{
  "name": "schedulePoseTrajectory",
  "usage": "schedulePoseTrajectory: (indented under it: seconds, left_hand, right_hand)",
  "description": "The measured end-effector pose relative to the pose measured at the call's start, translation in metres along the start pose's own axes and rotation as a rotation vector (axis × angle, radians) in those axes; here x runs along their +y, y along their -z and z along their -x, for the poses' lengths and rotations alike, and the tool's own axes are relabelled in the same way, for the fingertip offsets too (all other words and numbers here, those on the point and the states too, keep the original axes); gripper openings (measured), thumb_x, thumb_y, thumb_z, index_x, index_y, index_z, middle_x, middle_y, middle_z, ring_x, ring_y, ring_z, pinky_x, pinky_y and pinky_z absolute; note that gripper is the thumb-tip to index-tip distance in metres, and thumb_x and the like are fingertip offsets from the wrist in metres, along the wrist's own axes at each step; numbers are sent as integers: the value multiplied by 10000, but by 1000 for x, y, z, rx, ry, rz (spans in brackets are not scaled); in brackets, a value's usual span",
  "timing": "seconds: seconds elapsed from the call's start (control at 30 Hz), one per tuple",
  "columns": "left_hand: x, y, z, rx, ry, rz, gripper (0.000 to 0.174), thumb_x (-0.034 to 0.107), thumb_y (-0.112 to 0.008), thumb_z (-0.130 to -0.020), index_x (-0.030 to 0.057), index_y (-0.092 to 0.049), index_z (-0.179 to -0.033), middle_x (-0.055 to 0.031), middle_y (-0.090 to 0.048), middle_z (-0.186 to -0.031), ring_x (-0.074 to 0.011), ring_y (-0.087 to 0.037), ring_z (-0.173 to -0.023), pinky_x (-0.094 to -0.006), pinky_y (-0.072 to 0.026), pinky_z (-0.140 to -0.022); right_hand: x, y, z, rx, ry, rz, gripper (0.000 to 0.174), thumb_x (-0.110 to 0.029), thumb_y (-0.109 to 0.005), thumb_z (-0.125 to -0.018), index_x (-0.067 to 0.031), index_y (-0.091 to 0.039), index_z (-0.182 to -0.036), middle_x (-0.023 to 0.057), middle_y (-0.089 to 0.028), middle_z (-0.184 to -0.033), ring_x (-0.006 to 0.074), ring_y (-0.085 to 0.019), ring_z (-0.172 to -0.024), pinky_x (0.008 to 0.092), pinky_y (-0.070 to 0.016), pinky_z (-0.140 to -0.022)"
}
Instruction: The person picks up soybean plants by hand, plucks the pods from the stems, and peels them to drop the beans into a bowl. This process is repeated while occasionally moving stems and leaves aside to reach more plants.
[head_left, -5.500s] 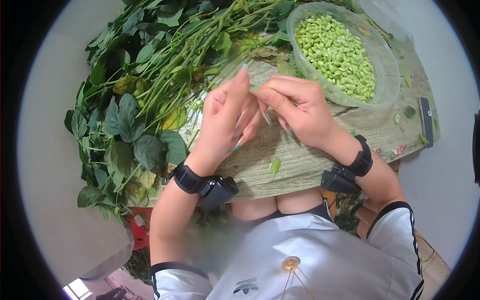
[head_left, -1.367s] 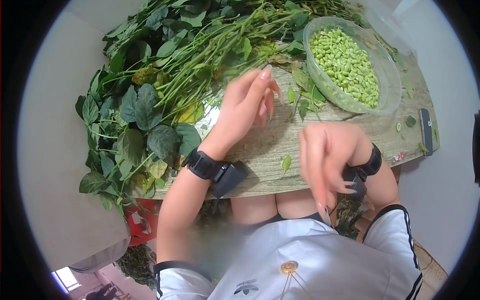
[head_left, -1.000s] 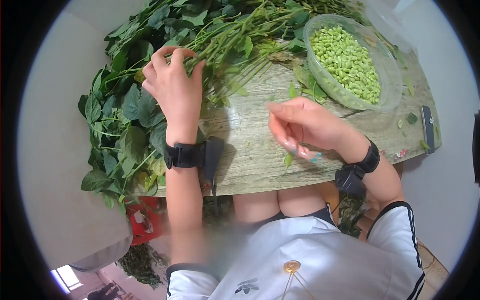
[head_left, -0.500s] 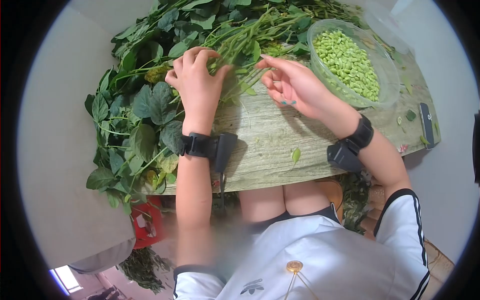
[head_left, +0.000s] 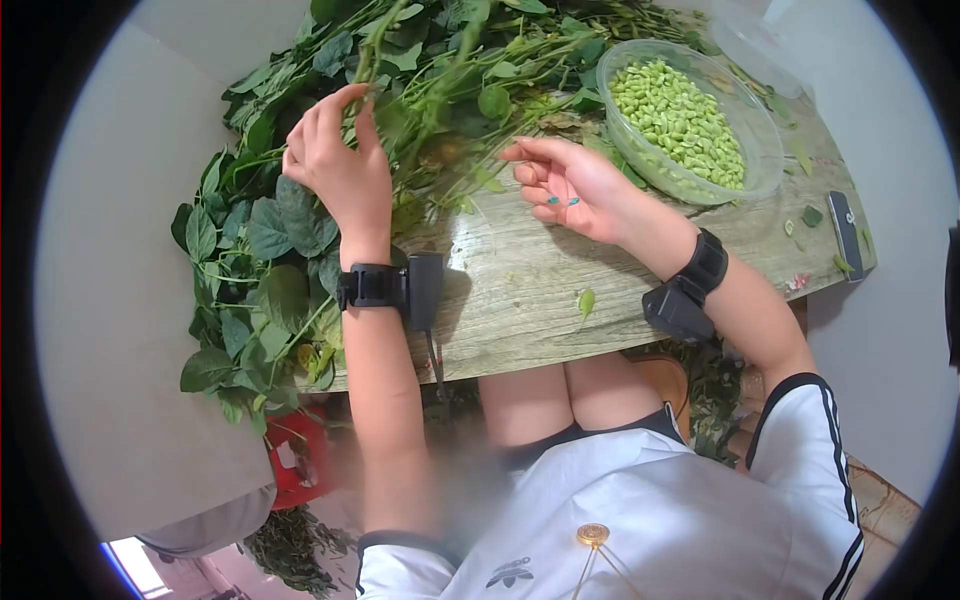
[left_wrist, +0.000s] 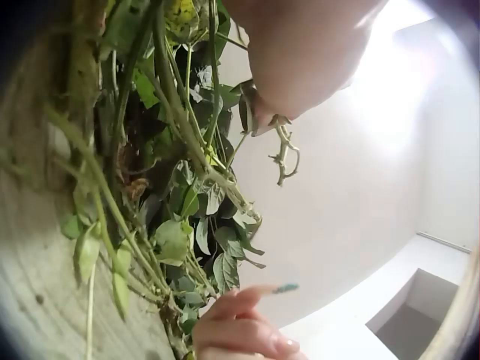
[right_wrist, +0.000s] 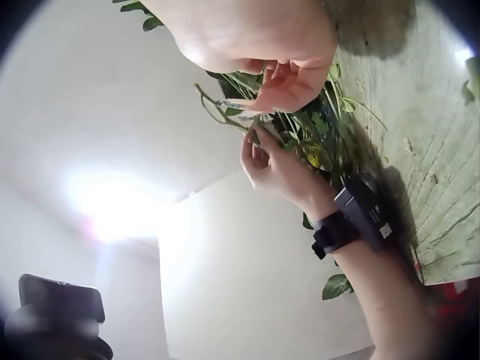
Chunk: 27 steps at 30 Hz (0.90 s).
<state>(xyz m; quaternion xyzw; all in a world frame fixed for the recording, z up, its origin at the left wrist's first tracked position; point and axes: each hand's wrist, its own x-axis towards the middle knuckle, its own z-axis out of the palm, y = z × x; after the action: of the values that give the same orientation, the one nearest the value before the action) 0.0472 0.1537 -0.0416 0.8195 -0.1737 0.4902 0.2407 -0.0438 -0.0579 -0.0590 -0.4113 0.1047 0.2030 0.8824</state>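
My left hand (head_left: 338,165) is at the heap of bean plants (head_left: 285,215), its thumb and fingers pinching a bean stalk (head_left: 372,45) that rises toward the far edge. In the left wrist view, a bare stub of the stalk (left_wrist: 283,154) sticks out below the left hand (left_wrist: 300,56). My right hand (head_left: 580,190) hovers over the wood to the right of the stalks, palm up, fingers loosely bent, nothing seen in it. In the right wrist view its long nails come close to the stalk at the left hand (right_wrist: 281,169). Pods (left_wrist: 88,251) hang from nearby stems.
A clear plastic tub (head_left: 765,165) of shelled green beans (head_left: 680,120) stands at the back right. One loose pod (head_left: 586,303) lies on the wooden table (head_left: 500,330). A dark flat phone-like object (head_left: 846,235) is at the right edge. A red container (head_left: 300,455) is below.
Both hands were together over the table, then parted. The right hand dipped toward the lap and came back up. The left hand went to the plants and now holds a stalk lifted.
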Motion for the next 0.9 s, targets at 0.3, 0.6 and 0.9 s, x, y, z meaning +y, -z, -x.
schedulePoseTrajectory:
  seconds: [0.3, 0.6, 0.9]
  left_hand:
    - [9, 2, 2, -29, -211, 130, 182, 101, -706, -809, 189, -701, -968, 53, -682, -1041, -156, -570, -1051, -367, -286, -982]
    - [54, 8, 16, -280, -272, 469, 296, 20, -721, -713, 122, -661, -983, -34, -665, -1040, -208, -593, -1071, -367, -363, -985]
    - [39, 54, -3, -579, -108, 217, 478, 182, -796, -732, 116, -600, -1163, -83, -619, -1231, -259, -542, -1215, -518, -229, -1138]
  right_hand:
    - [-6, 1, 12, 35, 71, -29, 368, -322, -444, -1029, -43, -472, -1267, -15, -504, -766, 68, -419, -523, 207, -337, -409]
    - [-12, -7, 8, -118, 500, 239, 430, -429, -587, -952, -84, -513, -1197, -22, -526, -755, 49, -459, -519, 204, -360, -413]
    - [-27, -28, 7, -6, 633, 377, 333, -342, -516, -1002, -48, -563, -1149, 33, -606, -830, 82, -588, -607, 199, -430, -427]
